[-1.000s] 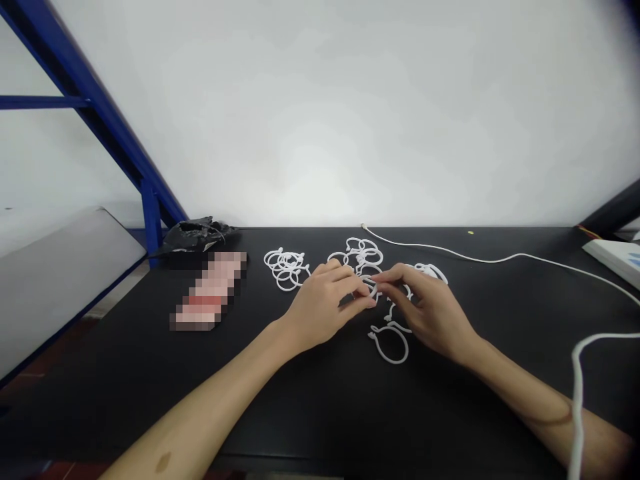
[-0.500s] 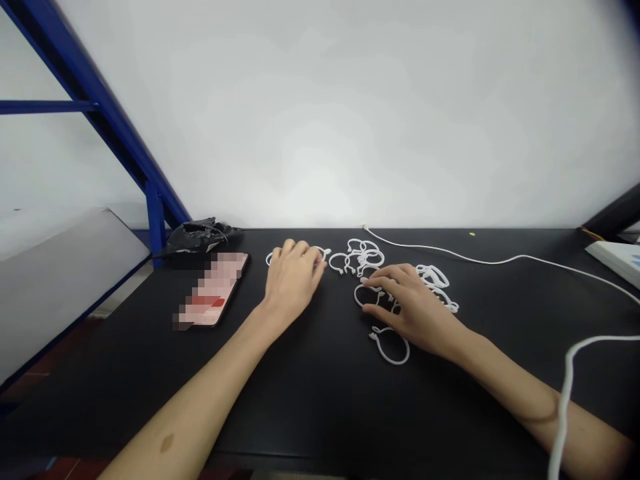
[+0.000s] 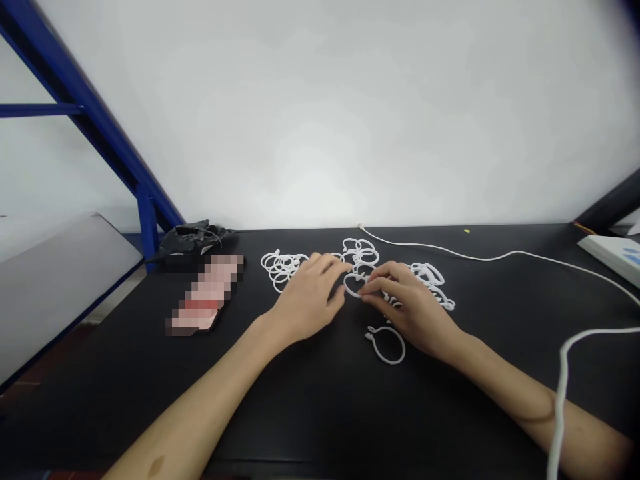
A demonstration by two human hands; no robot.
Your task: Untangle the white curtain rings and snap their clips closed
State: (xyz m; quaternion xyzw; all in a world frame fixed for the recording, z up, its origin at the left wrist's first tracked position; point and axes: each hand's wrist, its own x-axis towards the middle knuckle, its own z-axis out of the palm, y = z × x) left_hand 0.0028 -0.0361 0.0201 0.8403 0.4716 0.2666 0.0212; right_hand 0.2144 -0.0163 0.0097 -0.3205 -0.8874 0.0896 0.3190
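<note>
White ring (image 3: pixel 347 291), one: I am pinching it in my right grip (image 3: pixel 413 303), holding my left grip (image 3: pixel 307 297) spread nearby, risking a snag where neighbouring rings (image 3: pixel 359 251) are overlapping.

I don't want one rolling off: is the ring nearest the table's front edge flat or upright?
Lying flat: the ring spreads in a broad, round outline on the black table.

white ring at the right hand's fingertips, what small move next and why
Probably close the left hand on the left side of the white ring: the right hand appears to pinch its lower right edge, while the left hand is open close beside it.
</note>
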